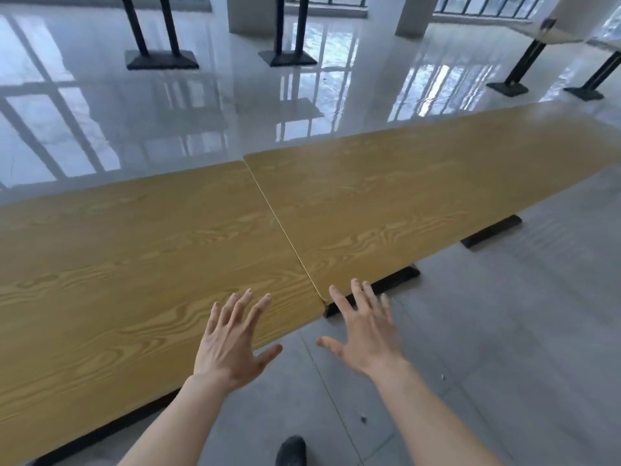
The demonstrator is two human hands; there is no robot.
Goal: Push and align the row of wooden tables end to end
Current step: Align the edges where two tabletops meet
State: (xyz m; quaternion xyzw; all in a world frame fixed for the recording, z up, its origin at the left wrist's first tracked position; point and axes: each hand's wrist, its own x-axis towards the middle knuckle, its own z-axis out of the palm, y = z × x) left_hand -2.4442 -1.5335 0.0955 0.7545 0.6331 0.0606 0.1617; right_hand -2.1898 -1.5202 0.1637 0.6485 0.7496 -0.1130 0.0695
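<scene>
Reaching toward the seam (285, 230) where the left worktop (134, 250) and right worktop (420, 183) meet end to end, we hold both hands open with fingers spread, gripping nothing. Our left hand (232, 341) hovers over the left worktop's near edge; our right hand (364, 331), somewhat blurred, seems just off the right worktop's corner.

No readable text, labels, brands, numbers or signs anywhere.
</scene>
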